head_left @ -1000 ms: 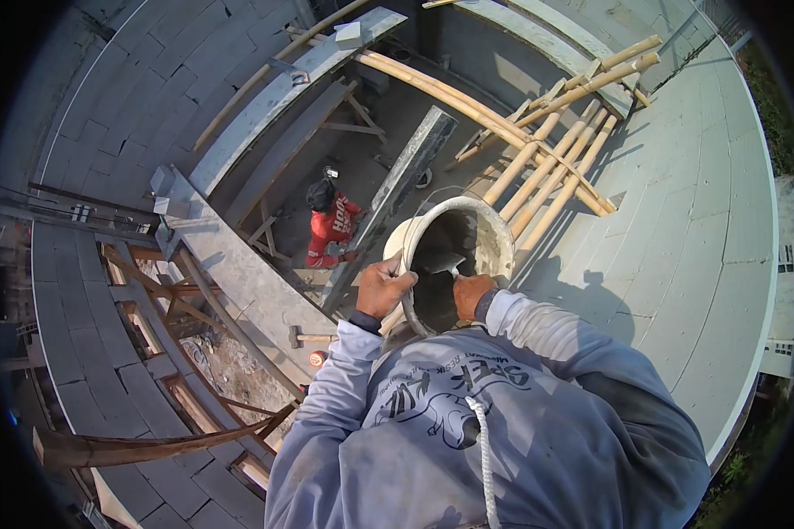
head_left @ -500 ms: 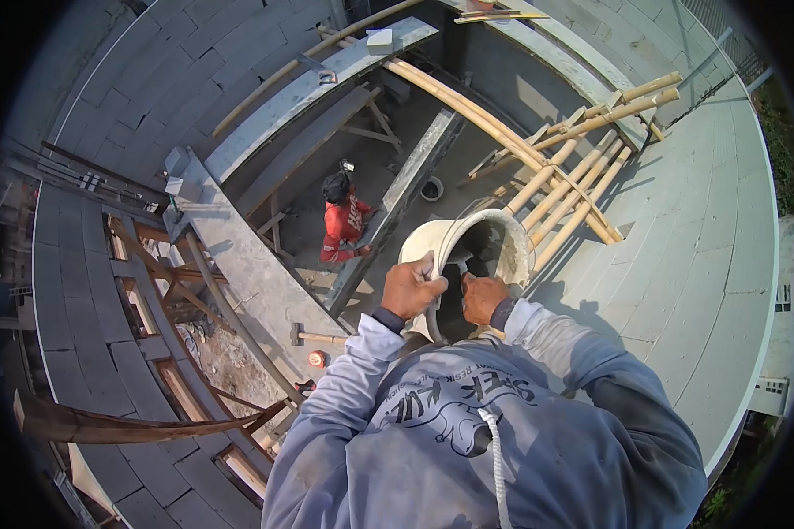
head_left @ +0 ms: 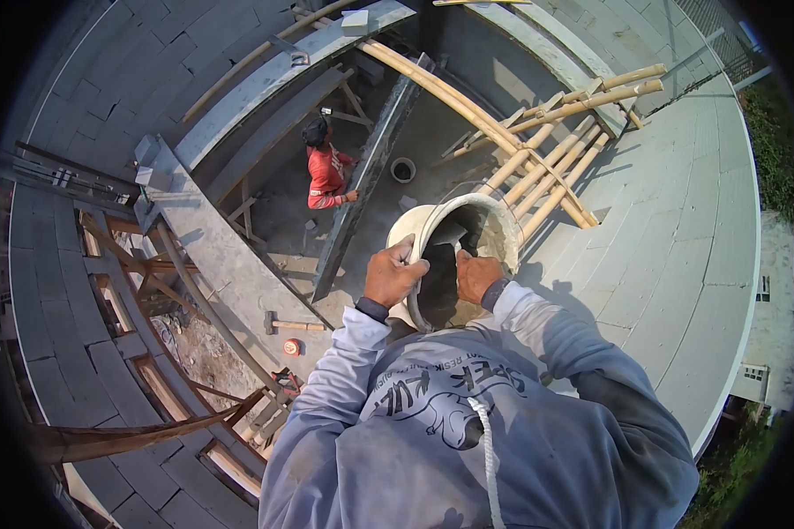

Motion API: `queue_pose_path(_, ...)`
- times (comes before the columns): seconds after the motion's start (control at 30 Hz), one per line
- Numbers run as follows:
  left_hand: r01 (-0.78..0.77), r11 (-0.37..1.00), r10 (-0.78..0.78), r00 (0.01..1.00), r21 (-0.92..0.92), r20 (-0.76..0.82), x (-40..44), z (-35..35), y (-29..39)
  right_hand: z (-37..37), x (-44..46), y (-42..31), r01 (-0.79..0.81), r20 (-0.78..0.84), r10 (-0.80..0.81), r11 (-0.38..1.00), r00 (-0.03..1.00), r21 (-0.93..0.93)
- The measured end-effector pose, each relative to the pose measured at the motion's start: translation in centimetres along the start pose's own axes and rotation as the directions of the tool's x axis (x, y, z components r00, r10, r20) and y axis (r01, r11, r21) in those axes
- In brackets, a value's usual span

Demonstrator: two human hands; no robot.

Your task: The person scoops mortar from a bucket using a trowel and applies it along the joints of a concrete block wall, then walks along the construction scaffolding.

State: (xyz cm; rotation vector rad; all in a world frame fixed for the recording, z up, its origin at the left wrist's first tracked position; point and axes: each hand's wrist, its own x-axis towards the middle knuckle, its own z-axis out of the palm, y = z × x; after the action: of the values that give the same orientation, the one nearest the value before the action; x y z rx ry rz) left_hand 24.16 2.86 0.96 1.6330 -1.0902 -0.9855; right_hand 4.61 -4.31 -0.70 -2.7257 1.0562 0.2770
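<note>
Close in front of my body is a whitish bucket (head_left: 408, 231), tilted so its mouth faces up and to the right. Grey wet mix coats its inner wall. My left hand (head_left: 393, 275) is closed on the bucket's near left rim, thumb over the edge. Inside the mouth, my right hand (head_left: 478, 276) is closed around the handle of a trowel (head_left: 448, 233). The trowel's metal blade shows against the dark inside; the handle is mostly hidden by my fingers.
Below, a person in red (head_left: 328, 176) holds a long board (head_left: 362, 189) near another bucket (head_left: 403, 170). Bamboo poles (head_left: 551, 181) lie right of my bucket. A hammer (head_left: 284, 324) and a red tape measure (head_left: 292, 346) rest on the ledge at left; a handsaw (head_left: 298, 57) lies farther off.
The trowel blade shows more clearly inside the bucket, and my right hand has shifted slightly up. The person's long board reaches higher. The whole view has shifted.
</note>
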Motion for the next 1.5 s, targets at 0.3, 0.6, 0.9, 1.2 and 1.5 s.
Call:
queue_pose_path(0.3,0.214,0.977,-0.214,0.976,0.014,0.027,0.5,2.2,1.5,0.3,-3.3,3.8,0.133,0.351,-0.162,0.985,0.922,0.107)
queue_pose_path(0.6,0.129,0.968,-0.144,0.988,0.216,0.055,2.2,5.7,3.9,3.2,-1.7,7.6,0.079,0.228,-0.09,0.995,0.969,0.06)
queue_pose_path(0.9,0.164,0.978,-0.161,0.986,0.132,-0.032,3.4,6.3,2.9,-2.0,-2.3,9.2,0.122,0.211,-0.148,0.984,0.966,0.131)
queue_pose_path(1.2,-0.002,0.977,0.004,1.0,0.212,-0.008,3.6,7.0,4.8,0.6,-1.4,10.3,-0.024,0.369,-0.006,0.997,0.929,0.077)
queue_pose_path(1.5,0.136,0.989,-0.134,0.99,0.053,-0.042,3.4,7.2,4.6,-4.1,-3.3,9.7,-0.14,0.364,0.059,0.969,0.93,0.201)
